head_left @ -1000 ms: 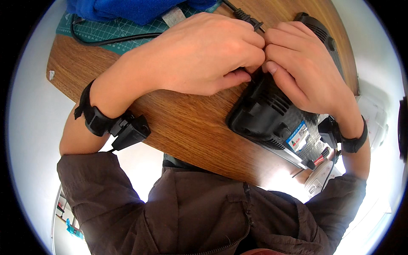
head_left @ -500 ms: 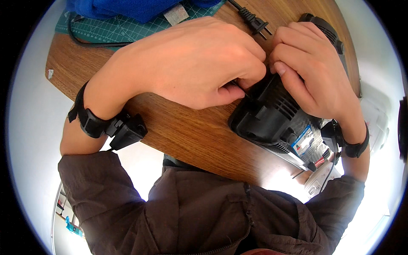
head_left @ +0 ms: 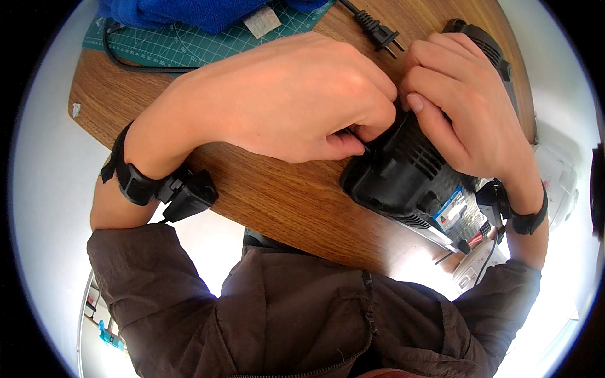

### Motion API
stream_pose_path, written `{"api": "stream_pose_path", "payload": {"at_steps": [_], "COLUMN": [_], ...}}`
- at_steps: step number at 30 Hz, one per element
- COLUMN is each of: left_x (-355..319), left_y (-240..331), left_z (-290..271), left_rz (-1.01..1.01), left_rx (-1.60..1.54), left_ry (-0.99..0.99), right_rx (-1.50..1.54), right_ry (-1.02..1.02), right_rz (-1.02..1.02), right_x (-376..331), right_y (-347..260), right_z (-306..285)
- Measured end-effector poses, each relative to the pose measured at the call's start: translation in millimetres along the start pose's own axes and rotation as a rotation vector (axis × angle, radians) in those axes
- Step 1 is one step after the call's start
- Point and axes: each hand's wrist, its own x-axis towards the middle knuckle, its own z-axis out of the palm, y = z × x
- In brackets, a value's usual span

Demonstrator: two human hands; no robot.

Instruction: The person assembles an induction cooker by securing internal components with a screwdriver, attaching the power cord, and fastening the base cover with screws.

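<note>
A black plastic device [head_left: 403, 165] with slotted vents and a blue-and-white label on its side lies tilted at the table's right. At its near left end my left hand [head_left: 302, 94] is closed, thumb and forefinger pinched; a thin dark bit shows between them, too hidden to name. My right hand [head_left: 466, 104] rests over the upper part of the device with its fingers curled in and the thumb bent against them. What those fingers grip is out of sight. The two hands almost meet above the housing.
A black two-pin plug [head_left: 380, 35] lies beyond my hands. A green cutting mat [head_left: 170, 45] bears a blue cloth [head_left: 183, 14] and a pale tag [head_left: 262, 22], with a black cord [head_left: 135, 66] along it. The wooden table [head_left: 277, 201] has a curved edge towards me.
My left hand has shifted very slightly, with its knuckles a little lower. The right hand and the device look nearly the same.
</note>
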Motion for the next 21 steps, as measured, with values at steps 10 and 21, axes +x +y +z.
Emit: {"api": "stream_pose_path", "payload": {"at_steps": [10, 21], "left_x": [-0.7, -0.9], "left_y": [4.2, 5.1], "left_z": [-0.4, 5.0], "left_rz": [-0.013, 0.042], "left_rx": [0.049, 0.084], "left_ry": [-0.012, 0.026], "right_rx": [-0.001, 0.003], "right_ry": [0.003, 0.002], "right_rz": [0.012, 0.021], "right_x": [-0.6, 0.0], "right_y": [-1.2, -1.5], "right_z": [-1.0, 1.1]}}
